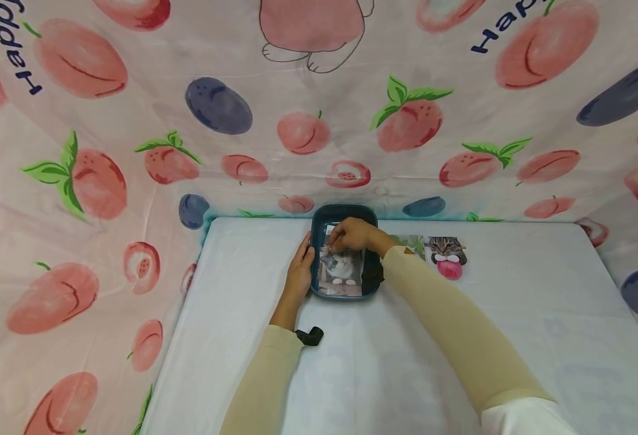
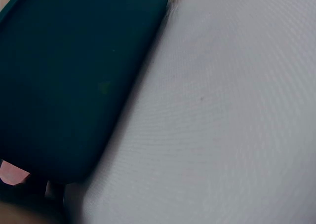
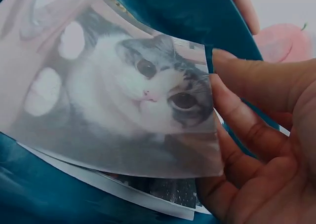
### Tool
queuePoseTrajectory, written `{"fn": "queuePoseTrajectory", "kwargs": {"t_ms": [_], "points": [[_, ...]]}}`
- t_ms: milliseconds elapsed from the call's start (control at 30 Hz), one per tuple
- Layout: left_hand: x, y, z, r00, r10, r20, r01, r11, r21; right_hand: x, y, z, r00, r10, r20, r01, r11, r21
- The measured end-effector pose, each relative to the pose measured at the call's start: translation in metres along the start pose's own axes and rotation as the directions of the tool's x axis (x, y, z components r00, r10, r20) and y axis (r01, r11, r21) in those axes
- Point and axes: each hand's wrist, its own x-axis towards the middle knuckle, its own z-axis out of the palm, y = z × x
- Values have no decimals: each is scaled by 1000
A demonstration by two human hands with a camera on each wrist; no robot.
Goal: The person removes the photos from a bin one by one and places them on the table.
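head view: my right hand (image 1: 354, 234) is over the far end of the teal tray (image 1: 316, 222), fingers curled down onto the top edge of the cat photo (image 1: 342, 269) that lies inside it. my left hand (image 1: 299, 270) sits flat against the tray's left wall, fingers straight, thumb side on the rim. tray is at the far middle of the white table (image 1: 460, 338), close to the peach-print cloth (image 1: 107, 151) backdrop. just right of the tray, flat on the table, lies a second cat picture (image 1: 447, 254) with a pink blob under the cat's face, partly hidden by my right sleeve (image 1: 449, 326). small black clip-like part (image 1: 310, 335) near my left cuff, can't tell what it is.

left wrist view: mostly the tray's dark outer wall (image 2: 74, 81) filling the left half, standing on the white table (image 2: 227, 125). my left hand itself barely shows, only a blurred bit at the bottom left corner; grip not readable from here.

right wrist view: my right hand (image 3: 261, 150) pinches the edge of the cat photo (image 3: 128, 105), thumb (image 3: 256, 81) on top, fingers (image 3: 237, 130) underneath. photo is bowed upward, its pinched end lifted off the stack. at least one more sheet (image 3: 148, 189) lies beneath it in the tray (image 3: 197, 17). photo shows a grey-and-white cat's face and paws. the fingertips of my left hand (image 3: 244, 9) show over the tray rim at the top.
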Motion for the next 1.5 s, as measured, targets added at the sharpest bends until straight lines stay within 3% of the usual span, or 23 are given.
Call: {"fn": "queuePoseTrajectory", "kwargs": {"t_ms": [133,333,500,600,667,867,1000,1500], "points": [[1,-1,0,1000,-3,4,3,1000,0,-5,-1,1,1000,-21,-3,21,1000,-18],[1,-1,0,1000,-1,7,1,1000,1,-15,1,1,998,-45,-31,41,991,-125],[1,-1,0,1000,-5,10,5,1000,5,-26,3,-1,996,-86,14,87,971,-223],[2,-1,0,1000,-4,4,4,1000,9,-31,4,-2,994,-110,22,112,966,-233],[2,-2,0,1000,-4,0,4,1000,11,-34,6,-2,991,-131,-15,125,966,-225],[2,-1,1,1000,-6,-1,6,1000,1,-44,15,-4,975,-89,-203,90,996,-6],[2,-1,1,1000,-6,-10,6,1000,7,-53,20,-7,956,-59,-287,104,984,142],[1,-1,2,1000,-6,-15,6,1000,0,-105,53,-3,905,-27,-424,129,968,213]]}}
